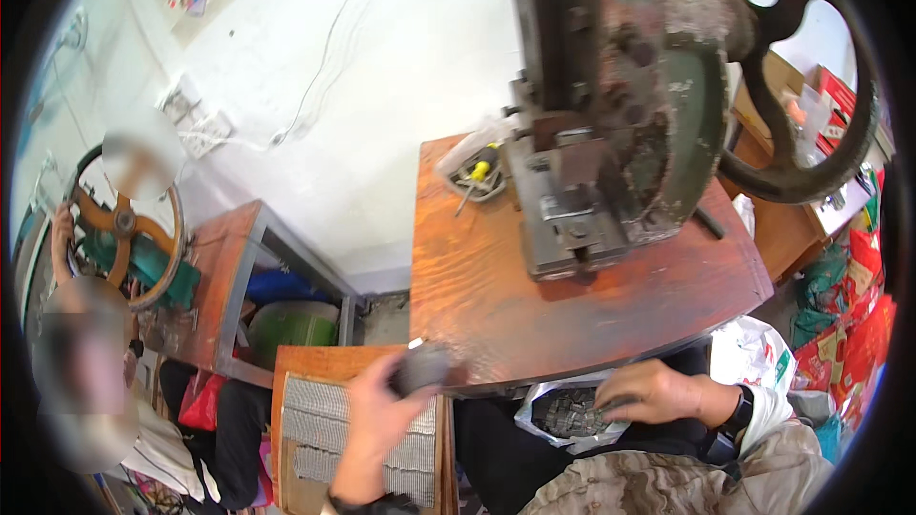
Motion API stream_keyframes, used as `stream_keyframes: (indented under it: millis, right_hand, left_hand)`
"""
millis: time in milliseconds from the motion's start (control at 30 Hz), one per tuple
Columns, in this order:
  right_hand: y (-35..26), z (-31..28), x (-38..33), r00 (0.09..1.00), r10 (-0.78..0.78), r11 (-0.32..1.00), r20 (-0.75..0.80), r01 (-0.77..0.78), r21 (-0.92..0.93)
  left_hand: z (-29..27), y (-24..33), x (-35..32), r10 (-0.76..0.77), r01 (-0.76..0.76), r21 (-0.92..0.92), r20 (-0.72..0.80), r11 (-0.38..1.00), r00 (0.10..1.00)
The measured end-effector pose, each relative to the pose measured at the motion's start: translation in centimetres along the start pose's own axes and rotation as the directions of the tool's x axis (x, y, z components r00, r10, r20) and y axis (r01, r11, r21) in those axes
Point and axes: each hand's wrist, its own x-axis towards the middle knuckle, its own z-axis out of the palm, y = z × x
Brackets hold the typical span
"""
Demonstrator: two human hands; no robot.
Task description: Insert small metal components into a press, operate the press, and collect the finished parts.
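My left hand [377, 415] is closed around a dark, rounded block [420, 370] by the near left edge of the red-brown worktable [477, 272]. A small bright piece shows at the block's top. Under this hand lies a wooden board [291, 362] with rows of small silvery metal pieces [329, 410]. My right hand [658, 391] is over an open white plastic bag [525, 415] on my lap, which holds many small dark metal pieces [568, 412]. Its fingers are curled together at the pieces; what they hold is hidden.
A heavy hand press [658, 133] with a large handwheel [768, 95] stands on the worktable. Beside it sits a plastic tub [468, 176] with a yellow-handled screwdriver [482, 170]. At left, another person grips a second wheel [124, 219]. Red packages [849, 343] crowd the right side.
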Motion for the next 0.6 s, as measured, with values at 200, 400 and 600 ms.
stream_keyframes:
  millis: [200,400,600]
  right_hand:
    - [2.9,-4.1,-0.2,0.939,0.005,0.885,-0.345,-0.164,-0.435]
    - [6.4,-3.7,1.8,0.933,0.236,0.619,-0.271,-0.359,-0.698]
    - [6.5,-1.5,5.1,0.938,0.263,0.675,-0.226,-0.346,-0.652]
  left_hand:
    - [14.6,6.3,5.1,0.266,-0.404,0.411,0.352,0.818,0.897]
    - [16.2,6.0,4.5,0.445,-0.538,0.409,0.305,0.737,0.842]
    - [15.9,4.1,4.1,0.425,-0.491,0.247,0.278,0.835,0.862]
